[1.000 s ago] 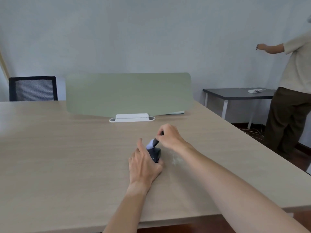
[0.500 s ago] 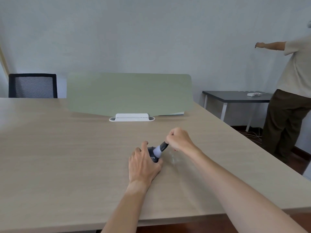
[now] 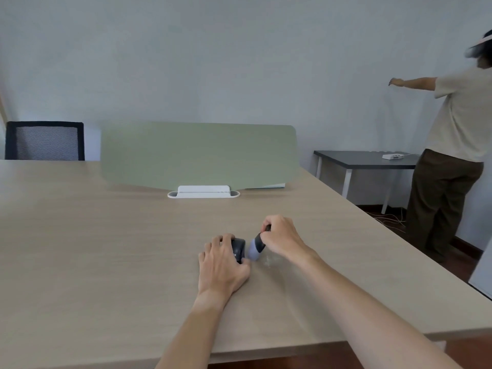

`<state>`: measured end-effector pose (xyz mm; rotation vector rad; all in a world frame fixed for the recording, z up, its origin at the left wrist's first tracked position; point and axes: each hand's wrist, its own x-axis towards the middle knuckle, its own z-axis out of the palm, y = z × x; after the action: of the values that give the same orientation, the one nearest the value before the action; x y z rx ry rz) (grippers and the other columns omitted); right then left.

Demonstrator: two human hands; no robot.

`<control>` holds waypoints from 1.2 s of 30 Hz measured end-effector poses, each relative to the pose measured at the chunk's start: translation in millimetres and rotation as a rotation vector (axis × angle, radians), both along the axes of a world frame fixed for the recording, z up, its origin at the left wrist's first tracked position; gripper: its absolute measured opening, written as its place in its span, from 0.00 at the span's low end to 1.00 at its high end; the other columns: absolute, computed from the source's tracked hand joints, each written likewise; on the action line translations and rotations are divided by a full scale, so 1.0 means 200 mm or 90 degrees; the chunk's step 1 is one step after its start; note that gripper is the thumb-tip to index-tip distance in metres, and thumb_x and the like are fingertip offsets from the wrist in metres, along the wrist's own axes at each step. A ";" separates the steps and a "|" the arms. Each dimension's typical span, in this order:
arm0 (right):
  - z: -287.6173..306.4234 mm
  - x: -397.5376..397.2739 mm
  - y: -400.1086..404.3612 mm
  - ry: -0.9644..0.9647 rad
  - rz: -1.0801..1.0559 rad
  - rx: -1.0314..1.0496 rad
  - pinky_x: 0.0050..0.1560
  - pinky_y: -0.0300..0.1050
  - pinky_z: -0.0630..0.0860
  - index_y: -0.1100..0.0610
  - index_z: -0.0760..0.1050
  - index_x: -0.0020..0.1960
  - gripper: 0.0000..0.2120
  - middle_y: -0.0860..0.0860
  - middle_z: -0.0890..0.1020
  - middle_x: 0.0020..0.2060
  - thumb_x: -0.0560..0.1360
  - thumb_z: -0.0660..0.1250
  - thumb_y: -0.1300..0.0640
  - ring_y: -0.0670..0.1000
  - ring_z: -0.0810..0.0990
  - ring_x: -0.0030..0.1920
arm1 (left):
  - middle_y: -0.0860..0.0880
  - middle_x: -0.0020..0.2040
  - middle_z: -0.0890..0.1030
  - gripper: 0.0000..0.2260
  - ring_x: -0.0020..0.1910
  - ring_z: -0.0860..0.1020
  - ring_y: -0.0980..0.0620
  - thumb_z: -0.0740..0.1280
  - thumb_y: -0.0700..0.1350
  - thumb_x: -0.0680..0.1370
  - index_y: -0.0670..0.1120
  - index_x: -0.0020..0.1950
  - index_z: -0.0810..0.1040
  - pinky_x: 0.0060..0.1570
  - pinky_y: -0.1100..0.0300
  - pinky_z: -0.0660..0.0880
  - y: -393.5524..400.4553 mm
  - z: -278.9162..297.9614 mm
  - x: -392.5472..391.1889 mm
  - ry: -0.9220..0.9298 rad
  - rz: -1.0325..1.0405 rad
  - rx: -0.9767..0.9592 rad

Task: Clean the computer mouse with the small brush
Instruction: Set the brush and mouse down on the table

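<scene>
**A:** What changed in the last second?

**B:** My right hand [image 3: 279, 239], fingers clamped on the small brush [image 3: 257, 247], has swung off the top of the computer mouse [image 3: 238, 249] and down its right flank. The pale bristles now sit just beside that edge, low, near the surface [image 3: 106, 249].

**A:** And the other hand?

**B:** My left hand [image 3: 222, 262] has stayed curled around the mouse, pinning it. I judge the top is brushed and the side seam is in hand.

**A:** The surroundings?

**B:** Pale wood surface, a green divider panel [image 3: 198, 155] in a white base behind, a mesh chair [image 3: 45, 141] left. At right, a dark side table [image 3: 364, 158] and another person [image 3: 452, 145] reaching toward the wall.
</scene>
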<state>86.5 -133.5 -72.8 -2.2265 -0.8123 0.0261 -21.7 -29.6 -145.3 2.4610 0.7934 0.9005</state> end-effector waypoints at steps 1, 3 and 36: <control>0.00 0.00 -0.01 -0.025 -0.005 -0.010 0.36 0.41 0.71 0.57 0.78 0.40 0.11 0.50 0.79 0.39 0.67 0.59 0.67 0.52 0.76 0.42 | 0.51 0.56 0.75 0.19 0.59 0.73 0.46 0.65 0.53 0.69 0.52 0.59 0.72 0.59 0.54 0.68 0.00 0.00 0.00 -0.003 0.002 -0.006; -0.01 0.01 -0.03 -0.078 -0.015 -0.001 0.37 0.42 0.70 0.58 0.78 0.41 0.10 0.51 0.79 0.39 0.68 0.59 0.67 0.53 0.76 0.42 | 0.50 0.56 0.74 0.18 0.58 0.73 0.46 0.66 0.51 0.69 0.51 0.58 0.73 0.58 0.55 0.67 -0.01 0.00 0.00 -0.017 0.009 -0.018; -0.22 -0.22 -0.12 -0.259 0.077 -0.161 0.44 0.53 0.75 0.65 0.72 0.39 0.07 0.55 0.78 0.44 0.68 0.56 0.72 0.63 0.75 0.43 | 0.50 0.54 0.71 0.17 0.58 0.73 0.45 0.67 0.51 0.69 0.52 0.57 0.75 0.57 0.54 0.67 -0.01 0.02 -0.01 -0.009 0.051 -0.073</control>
<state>42.5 -157.5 -117.2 -2.4552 -1.2207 -0.2889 -24.2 -32.0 -140.5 2.3352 0.9181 0.8744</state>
